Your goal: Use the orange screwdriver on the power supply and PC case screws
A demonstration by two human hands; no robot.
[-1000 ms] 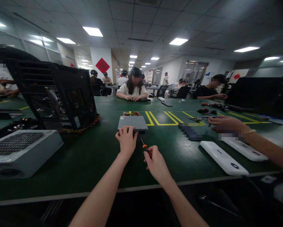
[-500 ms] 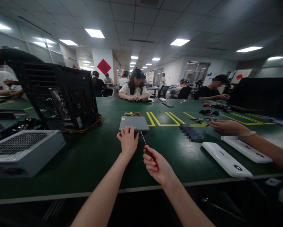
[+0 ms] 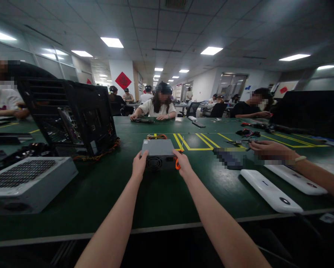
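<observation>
A grey computer power supply [image 3: 158, 147] sits on the green table in front of me, its round fan grille and socket side facing me. My left hand [image 3: 139, 164] grips its left edge, thumb near the front corner. With my right hand [image 3: 183, 163] I hold a screwdriver [image 3: 178, 163] with an orange and black handle, its shaft pointing up and away. The same hand also presses against the power supply's right side. Behind the unit lies a bundle of coloured cables [image 3: 157, 137].
An open black computer case [image 3: 100, 123] stands at left, with a larger grey power supply [image 3: 55, 182] nearer me. White oblong devices [image 3: 270, 191] lie at right, beside another person's hand [image 3: 273, 150]. Across the table [image 3: 105, 201] sits a person handling a dark part.
My left hand has moved from the unit's front to its left edge. My right hand has brought the screwdriver up to the right side, its tip now away from the unit. The front now shows.
</observation>
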